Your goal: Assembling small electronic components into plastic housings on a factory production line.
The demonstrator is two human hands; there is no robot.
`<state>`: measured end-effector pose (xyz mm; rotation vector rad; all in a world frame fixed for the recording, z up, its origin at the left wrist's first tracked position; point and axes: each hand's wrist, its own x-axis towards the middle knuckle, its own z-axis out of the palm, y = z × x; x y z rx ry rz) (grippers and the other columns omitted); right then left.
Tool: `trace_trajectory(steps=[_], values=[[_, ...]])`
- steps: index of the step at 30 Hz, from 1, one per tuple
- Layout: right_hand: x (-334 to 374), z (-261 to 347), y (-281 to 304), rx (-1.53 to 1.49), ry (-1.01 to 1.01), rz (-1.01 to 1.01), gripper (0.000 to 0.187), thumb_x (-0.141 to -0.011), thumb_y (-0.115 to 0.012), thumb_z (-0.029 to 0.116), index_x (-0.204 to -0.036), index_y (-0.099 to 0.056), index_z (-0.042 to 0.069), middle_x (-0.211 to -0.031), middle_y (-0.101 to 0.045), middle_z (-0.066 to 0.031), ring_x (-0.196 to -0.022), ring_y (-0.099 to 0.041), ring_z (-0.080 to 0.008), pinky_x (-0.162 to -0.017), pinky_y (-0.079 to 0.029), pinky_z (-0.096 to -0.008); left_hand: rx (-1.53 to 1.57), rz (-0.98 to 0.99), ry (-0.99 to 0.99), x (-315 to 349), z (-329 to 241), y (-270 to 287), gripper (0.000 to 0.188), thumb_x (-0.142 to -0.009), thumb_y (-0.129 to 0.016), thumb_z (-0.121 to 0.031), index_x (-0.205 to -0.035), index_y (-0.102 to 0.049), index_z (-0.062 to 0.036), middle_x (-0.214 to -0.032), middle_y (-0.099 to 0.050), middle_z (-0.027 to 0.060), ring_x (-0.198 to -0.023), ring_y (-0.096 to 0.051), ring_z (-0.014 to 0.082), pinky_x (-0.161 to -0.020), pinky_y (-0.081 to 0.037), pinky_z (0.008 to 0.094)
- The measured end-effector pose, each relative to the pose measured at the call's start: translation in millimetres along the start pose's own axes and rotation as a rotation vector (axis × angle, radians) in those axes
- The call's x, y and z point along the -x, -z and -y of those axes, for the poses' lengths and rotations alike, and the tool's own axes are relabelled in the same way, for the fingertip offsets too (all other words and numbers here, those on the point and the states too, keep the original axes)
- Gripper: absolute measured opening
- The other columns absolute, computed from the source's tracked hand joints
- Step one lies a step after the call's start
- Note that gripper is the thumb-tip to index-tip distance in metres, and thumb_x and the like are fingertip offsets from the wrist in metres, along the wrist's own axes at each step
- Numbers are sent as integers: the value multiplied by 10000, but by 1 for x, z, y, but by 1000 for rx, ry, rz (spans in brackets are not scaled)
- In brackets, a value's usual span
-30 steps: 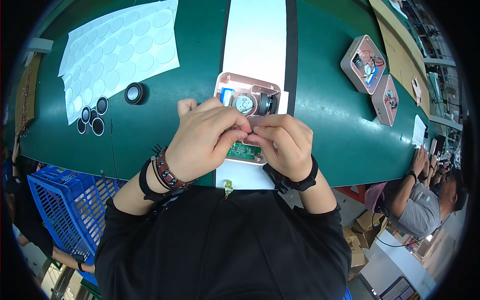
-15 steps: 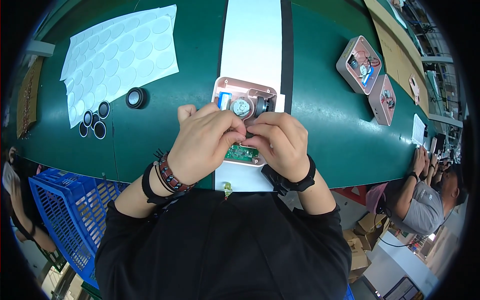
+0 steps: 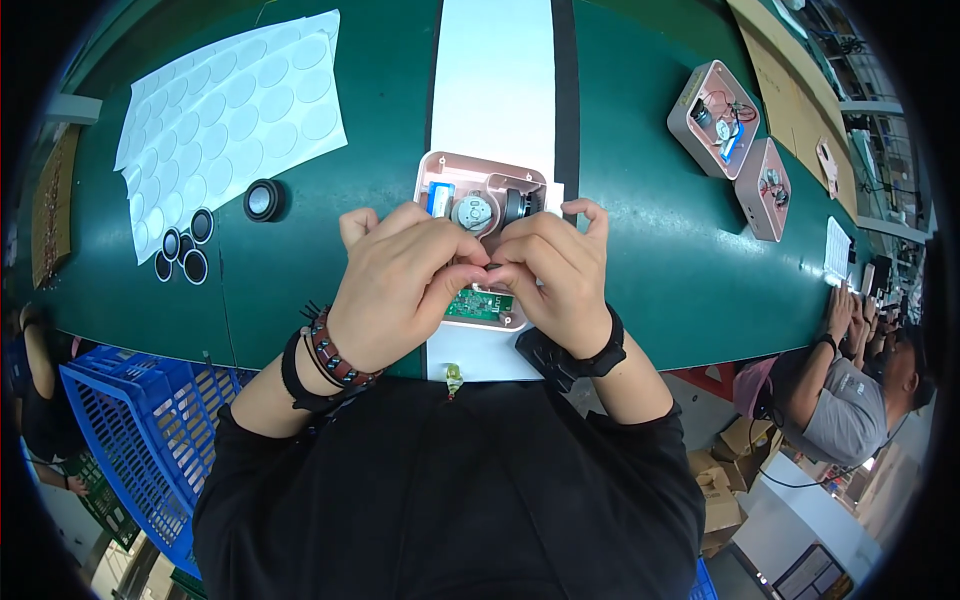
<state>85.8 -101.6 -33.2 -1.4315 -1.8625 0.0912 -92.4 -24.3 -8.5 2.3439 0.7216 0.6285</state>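
Note:
An open pink housing [image 3: 485, 162] lies in front of me on a white strip. In it are a blue-and-white battery-like block [image 3: 440, 198], a round silver-white part [image 3: 473, 211], a black speaker [image 3: 517, 205] and a green circuit board [image 3: 478, 304]. Over its middle, my left hand [image 3: 390, 285] and my right hand [image 3: 562, 285] meet fingertip to fingertip. Both are closed in a pinch on a small dark piece [image 3: 493, 267], mostly covered by the fingers, so its kind is unclear. One finger of my right hand sticks up, away from the pinch.
Sheets of round white stickers [image 3: 240, 110] lie at left, beside several black-rimmed discs [image 3: 195, 265] and a black round speaker [image 3: 264, 200]. Two more pink housings [image 3: 685, 125] with wired parts stand at right. A blue crate [image 3: 150, 430] is below the table's left edge; a co-worker [image 3: 850, 400] sits at right.
The whole view has shifted slightly. My hands stay pinched together over the housing, and a finger of my right hand has lifted outward. A person at far left has moved.

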Motion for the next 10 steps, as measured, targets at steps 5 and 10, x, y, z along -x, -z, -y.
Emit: trace_trajectory(steps=[5,10], values=[[-4,5,2,64,26,-43,207,-693,-785,228,-788,-621,146,-784,-624,52,-719,-591,-117,-854,-324,-376,-22,52,24,-1,-2,0,82,-829,-666,-171,-785,-599,-152,-691,-549,-59,-733,-523,135,-728,-243,345],[-1,4,5,106,43,8,205,-711,-783,231,-841,-643,157,-810,-641,41,-733,-605,-120,-871,-319,-380,-22,29,34,0,1,-6,92,-830,-672,-179,-845,-590,-141,-679,-547,-41,-742,-528,154,-729,-245,349]])
